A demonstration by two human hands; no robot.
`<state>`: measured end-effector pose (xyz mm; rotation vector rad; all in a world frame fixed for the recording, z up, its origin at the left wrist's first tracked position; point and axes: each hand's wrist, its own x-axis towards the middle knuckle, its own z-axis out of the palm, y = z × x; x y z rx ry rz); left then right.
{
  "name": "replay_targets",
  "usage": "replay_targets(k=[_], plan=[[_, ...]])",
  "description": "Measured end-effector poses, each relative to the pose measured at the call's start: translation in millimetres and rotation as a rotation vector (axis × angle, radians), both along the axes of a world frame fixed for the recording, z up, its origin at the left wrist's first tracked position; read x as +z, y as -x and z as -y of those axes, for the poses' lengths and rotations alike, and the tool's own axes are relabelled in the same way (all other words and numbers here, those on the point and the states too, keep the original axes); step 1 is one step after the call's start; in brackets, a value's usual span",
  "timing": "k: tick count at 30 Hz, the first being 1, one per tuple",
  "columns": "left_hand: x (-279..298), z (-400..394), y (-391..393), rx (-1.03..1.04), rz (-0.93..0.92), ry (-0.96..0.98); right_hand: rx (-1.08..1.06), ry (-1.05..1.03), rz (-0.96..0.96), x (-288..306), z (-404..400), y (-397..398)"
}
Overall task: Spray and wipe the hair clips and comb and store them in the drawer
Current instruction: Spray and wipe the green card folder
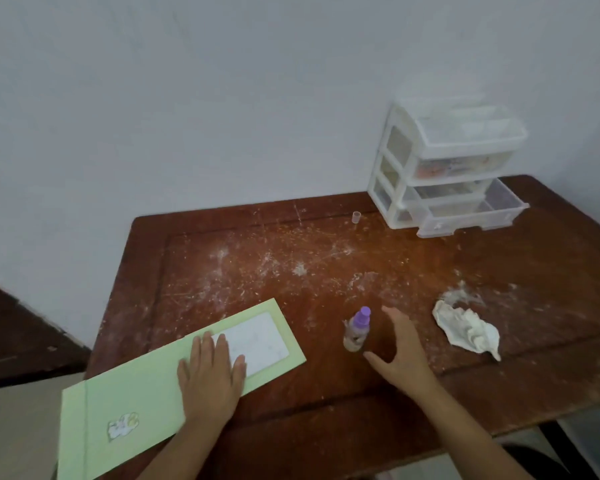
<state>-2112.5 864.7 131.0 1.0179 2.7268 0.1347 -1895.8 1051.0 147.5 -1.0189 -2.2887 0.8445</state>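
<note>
My left hand [211, 374] lies flat on a pale green folder [146, 386], palm down, its fingers [219, 344] straight and close together, their tips reaching onto the white label panel [257, 341] at the folder's far end. The folder sits at an angle on the near left part of the table [326, 393], with its near corner hanging past the table edge; a small sticker [122, 425] shows near that corner.

My right hand [400, 355] is spread wide and holds nothing. Its fingers [392, 315] and thumb are splayed in an open curve facing the spray bottle [356, 330], which stands upright just to the left of that hand, near it but not touching as far as I can tell. The bottle is small and clear, with a purple top.

To the right of my right hand, apart from it, a crumpled white cloth [466, 329] lies on the table. The wooden surface is reddish brown and heavily scratched, with whitish marks.

At the far right corner, against the wall [222, 98], stands a small white drawer unit [440, 168] with clear drawers. Its bottom drawer [471, 216] is pulled out toward me; the ones above are pushed in, and something colourful shows blurred through the middle one. A tiny clear cap [356, 217] stands upright just left of the unit. I cannot make out any hair clips or comb on the table.
</note>
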Motion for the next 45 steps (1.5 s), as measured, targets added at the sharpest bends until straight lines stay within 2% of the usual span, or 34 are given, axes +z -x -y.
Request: replay_targets(k=[2,4,6,7,9,10,13,16,20,24,28,30,33,35,38,41,43,45], plan=[[-0.6,-4.3,-2.6,-0.010,-0.029,-0.057,-0.092,-0.208,0.139,-7.4,-25.0,-26.9],[-4.2,-6.0,-4.1,0.040,-0.035,-0.111,-0.273,-0.293,0.312,-10.8,-52.0,-47.5],[-7.5,-3.9,-4.8,0.056,-0.051,-0.127,-0.446,-0.262,0.507,-8.6,-70.8,-58.7],[-7.3,-3.1,-5.1,0.055,-0.055,-0.129,-0.476,-0.204,0.612,-6.9,-77.4,-63.1],[-7.1,-3.2,-4.8,0.066,-0.046,-0.122,-0.444,-0.090,0.687,-3.6,-84.9,-69.5],[-7.2,-3.4,-5.1,0.077,-0.033,-0.121,-0.433,-0.065,0.657,-0.9,-83.5,-71.4],[-7.8,-1.4,-5.7,0.087,-0.051,-0.158,-0.394,-0.092,0.403,-1.1,-52.5,-72.2],[-6.7,-1.0,-4.1,0.096,-0.009,-0.167,-0.178,-0.095,0.188,-11.8,7.3,-63.9],[-9.9,6.4,4.8,0.048,-0.034,-0.208,0.150,-0.160,0.128,-23.8,71.0,-22.4],[2.2,31.9,15.2,0.145,-0.012,-0.252,0.306,-0.256,0.079,-18.4,96.6,49.7],[0.5,75.8,34.5,0.190,-0.048,-0.223,0.243,-0.360,0.105,-2.6,86.7,122.1],[-4.2,97.0,39.7,0.227,-0.037,-0.197,0.109,-0.409,0.225,-2.2,78.0,146.5],[-11.4,112.7,42.7,0.231,-0.025,-0.186,0.055,-0.256,0.478,-2.2,78.3,165.3],[-12.6,113.1,46.0,0.218,-0.003,-0.141,0.058,-0.246,0.538,-5.3,91.5,176.4],[-13.5,112.7,47.2,0.211,-0.035,-0.110,0.211,-0.288,0.515,-5.6,135.1,199.3],[-20.9,115.1,44.7,0.196,-0.086,-0.087,0.368,-0.469,0.461,-14.0,174.8,205.3],[-23.5,115.1,44.5,0.189,-0.108,-0.065,0.404,-0.443,0.486,-18.7,171.6,192.4],[-25.3,115.2,45.7,0.182,-0.122,-0.044,0.347,-0.447,0.474,-22.3,147.4,176.4]])
